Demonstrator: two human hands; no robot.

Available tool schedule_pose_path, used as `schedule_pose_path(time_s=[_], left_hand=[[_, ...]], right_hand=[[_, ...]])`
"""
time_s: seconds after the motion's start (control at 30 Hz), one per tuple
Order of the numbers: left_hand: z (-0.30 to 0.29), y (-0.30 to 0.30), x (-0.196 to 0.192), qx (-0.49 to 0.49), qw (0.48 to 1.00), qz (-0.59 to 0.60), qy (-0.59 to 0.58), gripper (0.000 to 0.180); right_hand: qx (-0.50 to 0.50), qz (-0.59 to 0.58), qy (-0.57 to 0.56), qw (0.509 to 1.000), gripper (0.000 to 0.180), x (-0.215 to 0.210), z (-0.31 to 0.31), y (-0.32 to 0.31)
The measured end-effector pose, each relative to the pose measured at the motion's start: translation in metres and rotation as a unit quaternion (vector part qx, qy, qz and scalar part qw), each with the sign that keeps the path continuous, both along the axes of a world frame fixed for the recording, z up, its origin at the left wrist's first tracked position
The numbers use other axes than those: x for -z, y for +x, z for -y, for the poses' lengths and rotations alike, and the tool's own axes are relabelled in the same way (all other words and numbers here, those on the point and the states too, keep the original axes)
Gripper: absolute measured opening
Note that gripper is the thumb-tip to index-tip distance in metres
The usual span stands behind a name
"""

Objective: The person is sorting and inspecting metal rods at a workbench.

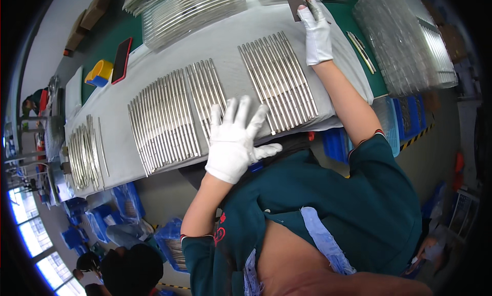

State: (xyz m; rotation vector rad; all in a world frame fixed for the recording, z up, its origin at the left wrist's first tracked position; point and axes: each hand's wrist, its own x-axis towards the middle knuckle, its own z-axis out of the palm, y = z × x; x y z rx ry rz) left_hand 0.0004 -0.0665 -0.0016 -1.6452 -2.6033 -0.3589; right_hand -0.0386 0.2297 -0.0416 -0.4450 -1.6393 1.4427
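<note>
My left hand, in a white glove, is spread open palm down over the near ends of the silvery metal rods in a narrow middle group. Whether it touches them I cannot tell. At the far right of the table, my right hand, gloved with bare fingertips showing, is closed on a flat grey metal strip. Right of centre lies a row of metal rods. Another wide row of rods is to the left of my left hand. Thinner loose rods lie at the far left.
A grey cloth covers the table. Clear plastic trays stand at the back, and wrapped trays at the right. A phone and a yellow tape roll lie back left. Blue bins sit below; another person is lower left.
</note>
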Motion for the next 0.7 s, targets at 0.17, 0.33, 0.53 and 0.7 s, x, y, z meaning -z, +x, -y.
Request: schedule_pose_path(time_s=[0.17, 0.33, 0.53, 0.7], left_hand=[[-0.050, 0.008, 0.020, 0.090, 0.993, 0.057, 0.045, 0.085], [-0.049, 0.005, 0.023, 0.101, 0.993, 0.045, 0.048, 0.083], [-0.015, 0.004, 0.006, 0.019, 0.999, 0.019, -0.028, 0.085], [-0.064, 0.012, 0.008, 0.141, 0.986, 0.053, 0.074, 0.084]], right_hand=[[0.014, 0.008, 0.007, 1.000, 0.055, -0.009, 0.008, -0.002], [0.013, -0.006, -0.014, 1.000, 0.055, -0.011, 0.004, 0.005], [-0.029, -0.001, -0.058, 0.998, 0.043, -0.035, 0.021, 0.013], [-0.034, -0.063, -0.062, 0.995, 0.049, -0.013, 0.005, 0.003]])
